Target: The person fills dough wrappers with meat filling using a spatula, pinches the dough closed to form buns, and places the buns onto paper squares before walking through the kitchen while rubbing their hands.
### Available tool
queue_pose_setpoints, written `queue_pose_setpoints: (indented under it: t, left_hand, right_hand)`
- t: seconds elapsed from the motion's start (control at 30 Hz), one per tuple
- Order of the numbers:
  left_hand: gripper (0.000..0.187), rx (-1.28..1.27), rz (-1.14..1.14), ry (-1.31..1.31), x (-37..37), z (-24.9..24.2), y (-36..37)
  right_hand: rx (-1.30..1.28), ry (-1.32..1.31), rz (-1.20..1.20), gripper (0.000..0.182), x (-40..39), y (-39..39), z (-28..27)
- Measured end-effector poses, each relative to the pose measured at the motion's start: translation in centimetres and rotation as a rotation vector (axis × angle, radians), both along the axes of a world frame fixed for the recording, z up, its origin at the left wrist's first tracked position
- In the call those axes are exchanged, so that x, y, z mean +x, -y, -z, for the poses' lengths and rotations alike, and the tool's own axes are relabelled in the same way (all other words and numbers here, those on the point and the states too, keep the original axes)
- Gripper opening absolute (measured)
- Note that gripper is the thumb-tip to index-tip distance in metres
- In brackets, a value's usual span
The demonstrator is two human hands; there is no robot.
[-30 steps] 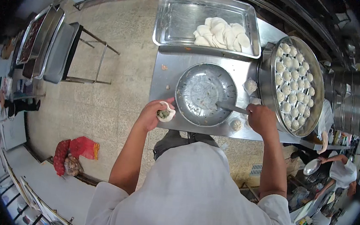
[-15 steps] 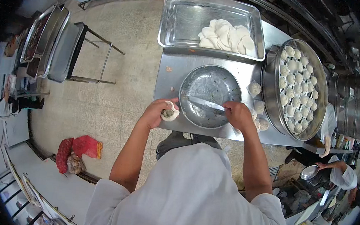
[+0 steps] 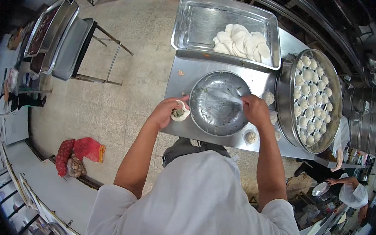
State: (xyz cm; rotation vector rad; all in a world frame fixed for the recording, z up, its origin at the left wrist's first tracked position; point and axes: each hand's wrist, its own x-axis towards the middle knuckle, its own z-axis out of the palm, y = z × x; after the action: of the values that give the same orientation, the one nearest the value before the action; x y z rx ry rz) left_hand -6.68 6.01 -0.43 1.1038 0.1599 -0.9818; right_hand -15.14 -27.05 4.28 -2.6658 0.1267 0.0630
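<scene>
My left hand [image 3: 162, 113] is closed around the edge of a round dough wrapper [image 3: 184, 117], just left of the bowl. Greenish filling [image 3: 177, 112] lies in the wrapper's middle. My right hand [image 3: 255, 110] grips a pale, flat spatula [image 3: 230, 97], smeared by motion, over the metal mixing bowl [image 3: 212, 121]. Wet traces and green bits cling to the bowl's inside. Beside my right hand, a few pleated buns stand on the table, one bun [image 3: 251, 136] near the front edge and another bun [image 3: 268, 97] by the steamer.
A steel tray [image 3: 195, 27] at the back holds a pile of dough wrappers [image 3: 242, 42]. To the right, a round steamer [image 3: 285, 118] is filled with several buns. Stacked steamers [image 3: 364, 116] stand beyond it. Other people work at far left and right.
My right hand has moved up and slightly right with the spatula, uncovering a bun near the table's front edge. The left hand still holds the wrapper, where more green filling shows.
</scene>
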Motion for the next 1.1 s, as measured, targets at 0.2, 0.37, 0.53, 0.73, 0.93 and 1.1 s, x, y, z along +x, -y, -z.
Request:
queue_pose_setpoints:
  t: [0.2,0.37,0.53,0.73,0.93,1.1]
  left_hand:
    - [0.027,0.02,-0.008,-0.042,0.7,-0.4,0.4]
    - [0.026,0.027,0.004,-0.046,1.1,-1.1,0.6]
    - [0.025,0.009,0.031,-0.005,1.5,-0.5,0.9]
    - [0.027,-0.001,0.067,0.027,3.6,-1.0,1.1]
    - [0.038,0.084,0.034,0.04,2.4,-1.2,-1.0]
    - [0.042,0.067,0.069,-0.023,0.0,-1.1,-0.8]
  right_hand:
    - [0.292,0.174,-0.069,0.019,0.5,-1.9,0.9]
    - [0.267,0.04,-0.009,0.019,-0.3,-0.6,-0.3]
    - [0.141,0.028,-0.061,0.019,0.2,-1.2,1.7]
    - [0.414,0.124,0.037,0.018,0.7,-0.9,-0.5]
    - [-0.074,-0.026,-0.138,0.019,-0.1,1.5,-2.8]
    - [-0.008,-0.035,-0.146,0.019,0.8,-0.4,0.2]
